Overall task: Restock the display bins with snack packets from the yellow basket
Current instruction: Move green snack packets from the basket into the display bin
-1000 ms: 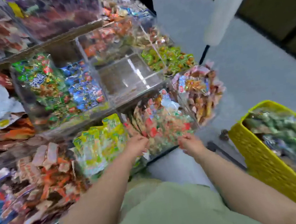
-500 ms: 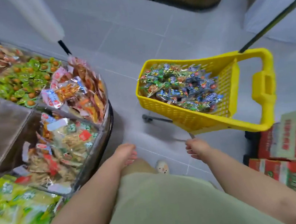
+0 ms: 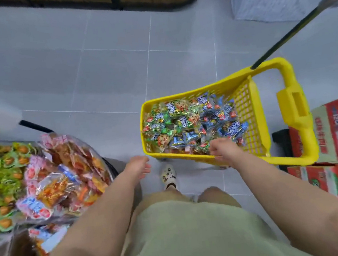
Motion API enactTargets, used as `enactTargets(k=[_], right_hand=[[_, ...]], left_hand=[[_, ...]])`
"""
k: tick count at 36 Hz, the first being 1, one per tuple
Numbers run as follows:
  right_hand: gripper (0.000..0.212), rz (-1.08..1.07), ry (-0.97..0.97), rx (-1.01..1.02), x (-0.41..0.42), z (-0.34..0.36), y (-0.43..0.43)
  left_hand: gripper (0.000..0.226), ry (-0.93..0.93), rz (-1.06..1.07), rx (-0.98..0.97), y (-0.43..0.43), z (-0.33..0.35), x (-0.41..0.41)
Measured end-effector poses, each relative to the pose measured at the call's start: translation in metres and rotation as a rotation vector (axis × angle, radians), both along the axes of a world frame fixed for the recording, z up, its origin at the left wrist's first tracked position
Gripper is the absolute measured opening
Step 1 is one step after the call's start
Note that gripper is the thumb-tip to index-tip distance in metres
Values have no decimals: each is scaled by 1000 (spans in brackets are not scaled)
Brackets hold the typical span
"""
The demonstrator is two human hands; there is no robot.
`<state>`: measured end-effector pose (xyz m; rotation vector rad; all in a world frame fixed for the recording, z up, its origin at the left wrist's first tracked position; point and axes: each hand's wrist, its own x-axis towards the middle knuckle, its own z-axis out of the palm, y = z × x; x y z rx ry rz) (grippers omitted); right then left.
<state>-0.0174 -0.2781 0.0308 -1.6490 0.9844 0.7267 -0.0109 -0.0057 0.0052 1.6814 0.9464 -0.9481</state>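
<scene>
We look down along our two bare arms. Our right hand (image 3: 223,148) reaches over the near rim of the yellow basket (image 3: 252,119), fingers curled down onto the packets (image 3: 190,123), likely to gather some; we cannot tell whether it grips any. Our left hand (image 3: 139,166) is loosely spread and holds nothing, just beside the basket's corner, free to help. The basket stands on a grey tiled floor (image 3: 96,73), between full bins (image 3: 108,166) at left and red boxes (image 3: 335,130) at right.
</scene>
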Motion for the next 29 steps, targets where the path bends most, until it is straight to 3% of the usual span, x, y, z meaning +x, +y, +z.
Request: enactTargets(k=[6, 12, 15, 16, 19, 23, 29], right_hand=[[10, -36, -48, -19, 56, -8, 9], [29, -26, 43, -118, 104, -37, 25], [64, 26, 111, -211, 114, -53, 27], [67, 40, 109, -205, 113, -56, 27], [60, -25, 106, -164, 109, -55, 24], [60, 184, 139, -170, 89, -50, 17], [48, -25, 117, -60, 53, -35, -19]], left_hand=[[8, -20, -69, 65, 18, -6, 58], [12, 48, -53, 37, 19, -18, 72], [10, 82, -33, 31, 18, -24, 65], [10, 96, -33, 25, 18, -26, 61], [18, 137, -51, 15, 14, -25, 52], [15, 149, -95, 14, 4, -24, 51], [10, 62, -177, -49, -31, -12, 68]])
